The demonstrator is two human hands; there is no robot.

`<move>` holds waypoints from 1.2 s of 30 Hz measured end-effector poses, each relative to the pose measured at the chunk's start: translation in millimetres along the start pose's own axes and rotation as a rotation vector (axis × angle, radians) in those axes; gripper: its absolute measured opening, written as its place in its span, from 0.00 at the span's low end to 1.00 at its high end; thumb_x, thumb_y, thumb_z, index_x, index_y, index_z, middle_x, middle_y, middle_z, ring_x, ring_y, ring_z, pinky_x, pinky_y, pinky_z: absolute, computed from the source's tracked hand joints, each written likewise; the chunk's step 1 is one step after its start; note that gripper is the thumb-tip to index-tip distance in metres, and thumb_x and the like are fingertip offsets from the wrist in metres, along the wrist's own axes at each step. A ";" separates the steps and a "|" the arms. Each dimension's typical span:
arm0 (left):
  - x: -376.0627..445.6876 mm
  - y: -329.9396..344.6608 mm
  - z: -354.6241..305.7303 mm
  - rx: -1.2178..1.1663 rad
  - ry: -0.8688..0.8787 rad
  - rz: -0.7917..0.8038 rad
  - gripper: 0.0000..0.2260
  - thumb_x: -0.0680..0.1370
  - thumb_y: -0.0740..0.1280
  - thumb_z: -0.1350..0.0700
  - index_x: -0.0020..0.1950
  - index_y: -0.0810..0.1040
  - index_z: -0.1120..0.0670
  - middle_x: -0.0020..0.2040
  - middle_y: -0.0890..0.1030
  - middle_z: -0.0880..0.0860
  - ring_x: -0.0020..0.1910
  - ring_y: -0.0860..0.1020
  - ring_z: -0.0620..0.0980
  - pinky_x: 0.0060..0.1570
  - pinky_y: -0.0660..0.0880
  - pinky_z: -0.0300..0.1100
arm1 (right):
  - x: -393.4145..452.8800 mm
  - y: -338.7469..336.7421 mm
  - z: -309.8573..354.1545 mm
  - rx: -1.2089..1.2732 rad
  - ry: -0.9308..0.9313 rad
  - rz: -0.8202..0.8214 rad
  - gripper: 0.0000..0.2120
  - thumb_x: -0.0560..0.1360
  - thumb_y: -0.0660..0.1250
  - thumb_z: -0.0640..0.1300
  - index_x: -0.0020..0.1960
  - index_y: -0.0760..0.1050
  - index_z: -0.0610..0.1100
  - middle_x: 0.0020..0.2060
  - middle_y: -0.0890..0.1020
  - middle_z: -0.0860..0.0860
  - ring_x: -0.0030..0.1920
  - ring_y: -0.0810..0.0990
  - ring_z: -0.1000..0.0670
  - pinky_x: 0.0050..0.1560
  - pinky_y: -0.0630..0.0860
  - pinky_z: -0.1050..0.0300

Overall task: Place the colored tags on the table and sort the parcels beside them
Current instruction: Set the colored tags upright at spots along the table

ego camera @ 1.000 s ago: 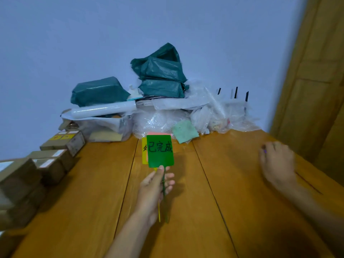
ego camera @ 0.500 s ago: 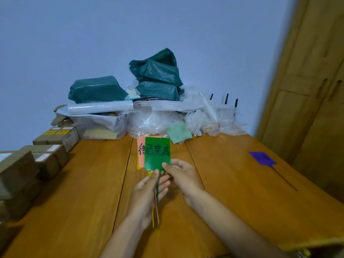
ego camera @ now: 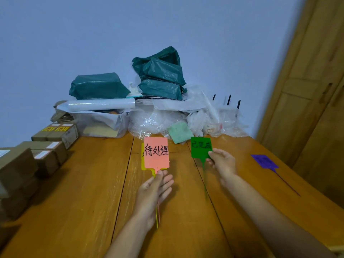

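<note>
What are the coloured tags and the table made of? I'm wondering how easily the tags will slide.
The pink tag, green tag and purple tag look like thin, stiff plastic: flat matte plates with moulded thin stems. The table looks like varnished wood planks, with visible grain, seams and a soft sheen. So probably fairly slippery.

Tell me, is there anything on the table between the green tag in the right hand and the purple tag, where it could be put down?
Nothing visible. The right hand holds the green tag, and the wood of the table between it and the purple tag is bare. The parcels lie farther back.
</note>
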State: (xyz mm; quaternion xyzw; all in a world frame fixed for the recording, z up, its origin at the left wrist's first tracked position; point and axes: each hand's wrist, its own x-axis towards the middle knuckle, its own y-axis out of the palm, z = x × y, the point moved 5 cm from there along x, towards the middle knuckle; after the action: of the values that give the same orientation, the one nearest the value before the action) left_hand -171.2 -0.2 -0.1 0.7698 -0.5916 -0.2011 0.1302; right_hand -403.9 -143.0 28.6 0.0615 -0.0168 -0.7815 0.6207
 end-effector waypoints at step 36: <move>2.7 -29.1 -30.1 -0.127 -0.001 -0.035 0.12 0.83 0.66 0.55 0.58 0.83 0.61 0.45 0.90 0.59 0.39 0.88 0.49 0.37 0.84 0.39 | -100.0 157.1 2.8 -0.077 -0.060 0.563 0.09 0.77 0.72 0.39 0.56 0.84 0.35 0.43 0.88 0.39 0.31 0.79 0.53 0.33 0.74 0.63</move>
State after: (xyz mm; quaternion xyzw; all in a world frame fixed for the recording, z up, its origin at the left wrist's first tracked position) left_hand -131.7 3.8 13.3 0.7700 -0.5642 -0.2409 0.1752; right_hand -229.9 -81.9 55.0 0.0078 -0.0219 -0.5799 0.8143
